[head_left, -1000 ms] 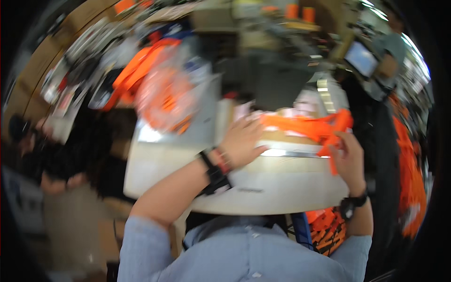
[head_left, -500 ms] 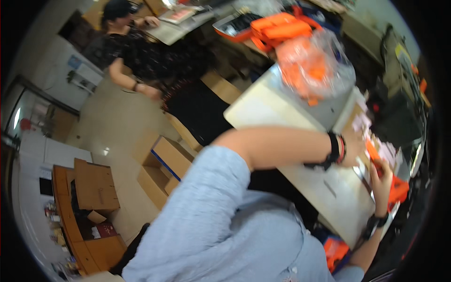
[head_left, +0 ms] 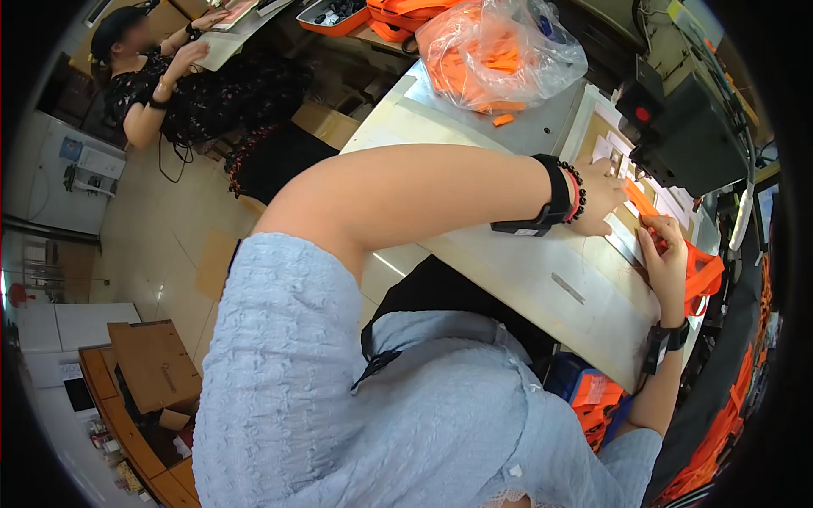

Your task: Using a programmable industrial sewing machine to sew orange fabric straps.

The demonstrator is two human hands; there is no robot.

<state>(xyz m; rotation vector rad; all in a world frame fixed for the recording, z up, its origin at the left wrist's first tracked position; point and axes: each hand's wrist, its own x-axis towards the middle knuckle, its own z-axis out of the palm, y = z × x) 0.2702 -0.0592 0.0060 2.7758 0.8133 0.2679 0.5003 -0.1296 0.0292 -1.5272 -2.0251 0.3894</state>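
My left hand (head_left: 598, 201) reaches across the worktable (head_left: 542, 279), palm down, its fingers spread beside a flat template (head_left: 603, 135) with pale pieces on it. An orange strap (head_left: 641, 200) runs from near the left fingertips to my right hand (head_left: 666, 247). The right thumb and fingers close on that strap. More orange webbing (head_left: 703, 273) hangs past the right hand at the table's far right side. Directly beyond the hands stands a dark machine head (head_left: 696, 127). The exact contact of the left fingertips with the strap is hard to make out.
A clear plastic bag of orange pieces (head_left: 487, 55) rests on the table's far part. Below the near edge is a blue bin (head_left: 566, 372) holding orange material. A co-worker (head_left: 203, 93) sits at another table, far left. Cardboard boxes (head_left: 157, 364) stand at the left.
The whole view has shifted, so the table and bag appear farther up and left. Both hands stay by the orange strap. The co-worker's lowered arm has come up toward the other table.
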